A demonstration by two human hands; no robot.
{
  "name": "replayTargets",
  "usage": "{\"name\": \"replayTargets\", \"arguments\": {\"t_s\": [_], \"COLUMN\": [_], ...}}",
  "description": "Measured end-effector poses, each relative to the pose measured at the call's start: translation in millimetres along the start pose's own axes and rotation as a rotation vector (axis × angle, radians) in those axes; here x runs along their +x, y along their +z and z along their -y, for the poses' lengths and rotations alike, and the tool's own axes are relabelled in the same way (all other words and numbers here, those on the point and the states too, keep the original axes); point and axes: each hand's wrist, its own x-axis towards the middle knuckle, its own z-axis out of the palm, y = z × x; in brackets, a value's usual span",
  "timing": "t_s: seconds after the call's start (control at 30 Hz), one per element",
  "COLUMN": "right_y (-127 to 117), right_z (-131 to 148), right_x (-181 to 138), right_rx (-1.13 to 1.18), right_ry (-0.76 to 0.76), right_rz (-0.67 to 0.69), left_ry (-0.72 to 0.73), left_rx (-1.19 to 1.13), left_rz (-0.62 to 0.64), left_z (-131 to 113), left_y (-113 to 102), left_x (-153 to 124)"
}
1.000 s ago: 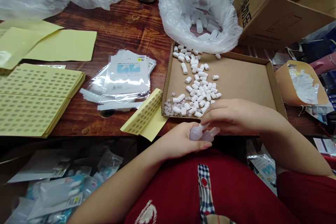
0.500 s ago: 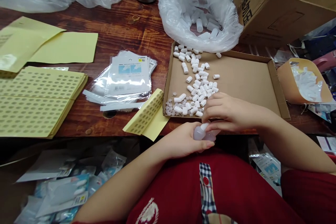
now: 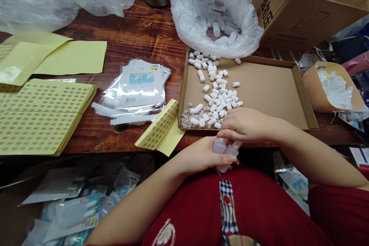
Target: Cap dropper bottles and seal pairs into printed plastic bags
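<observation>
Just in front of the table edge, my left hand is wrapped round two small translucent plastic bottles, held side by side with their white tops up. My right hand reaches over them from the right, its fingers and thumb closed on the white cap of the left bottle. The fingers partly hide that cap. The second bottle's white top shows beside the right thumb. Beyond my hands, loose white caps lie scattered in a shallow cardboard tray, with small clear plastic pieces in its near left corner.
A clear plastic bag of bottles stands behind the tray, beside a cardboard box. An orange bin is at the right. Printed plastic pouches and yellow sticker sheets lie left. Packed pouches sit below the table.
My right hand has shifted slightly down and left over the left bottle's cap. The bottles stand more upright in my left hand, and the second one shows more. The view has tilted slightly.
</observation>
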Motion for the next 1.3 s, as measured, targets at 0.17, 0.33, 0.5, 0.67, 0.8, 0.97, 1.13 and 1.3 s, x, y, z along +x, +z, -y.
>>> {"name": "replayTargets", "arguments": {"t_s": [0.17, 0.33, 0.5, 0.67, 0.8, 0.97, 1.13, 1.3], "right_y": [-3, -1, -3, 0, 0, -3, 19, 57], "right_z": [3, 2, -3, 2, 1, 2, 2, 8], "right_x": [-1, 5, 3, 7, 3, 2, 1, -13], "right_rx": [0.133, 0.045, 0.253, 0.104, 0.204, 0.151, 0.357, 0.882], "right_ry": [-0.12, 0.067, -0.09, 0.055, -0.053, -0.054, 0.006, 0.039], "right_rz": [0.03, 0.067, 0.052, 0.12, 0.046, 0.08, -0.349, -0.725], "left_ry": [0.002, -0.035, -0.031, -0.034, -0.028, -0.026, 0.205, 0.741], "left_rx": [-0.048, -0.111, -0.167, -0.171, -0.161, -0.127, 0.173, 0.433], "left_rz": [0.051, 0.048, 0.069, 0.045, 0.032, 0.046, -0.224, -0.46], "left_z": [0, 1, 3, 5, 4, 5, -3, -8], "left_y": [1, 4, 3, 4, 3, 5, 13, 13], "left_x": [-2, -1, -2, -2, -3, -2, -10, -24]}}
